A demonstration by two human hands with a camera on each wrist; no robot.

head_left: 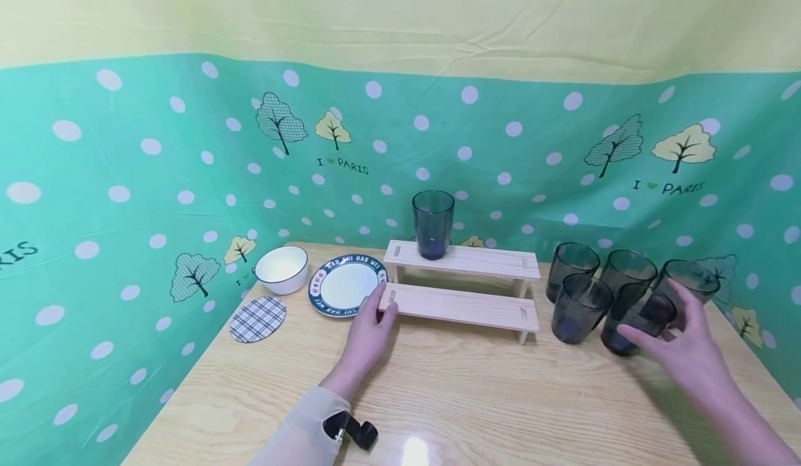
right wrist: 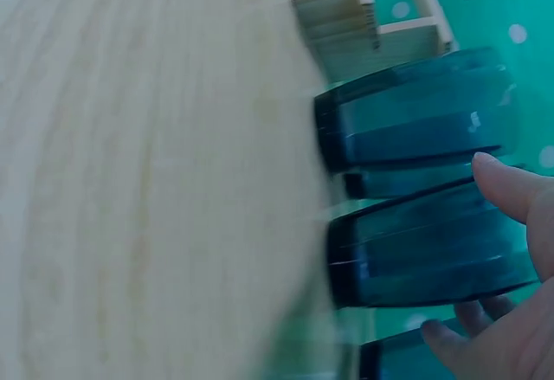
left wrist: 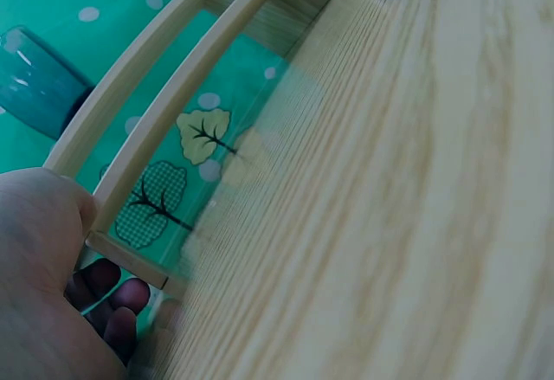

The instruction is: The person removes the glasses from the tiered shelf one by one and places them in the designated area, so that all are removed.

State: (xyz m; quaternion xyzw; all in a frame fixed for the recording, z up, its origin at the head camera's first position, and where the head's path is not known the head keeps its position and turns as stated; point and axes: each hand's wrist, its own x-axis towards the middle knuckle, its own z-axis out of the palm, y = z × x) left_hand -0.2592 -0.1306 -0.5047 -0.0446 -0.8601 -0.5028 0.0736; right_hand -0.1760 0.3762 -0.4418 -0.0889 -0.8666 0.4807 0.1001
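Fingers of the right hand were spread and curled around a dark glass tumbler, with the thumb on its near side and the other fingers on its far side. This tumbler stood on the wooden counter, and it looked a little tilted. Just beside these fingers stood four more dark tumblers, close together; one of them touched the held tumbler on its left.

Fingers of the left hand lay straight and together, and their tips touched the left end of the lower step of a small wooden two-step shelf. On the upper step, beyond these fingers, another dark tumbler stood upright. Just to the left of these fingers lay a white plate with a blue rim, then a white bowl, and nearer a round checked coaster.
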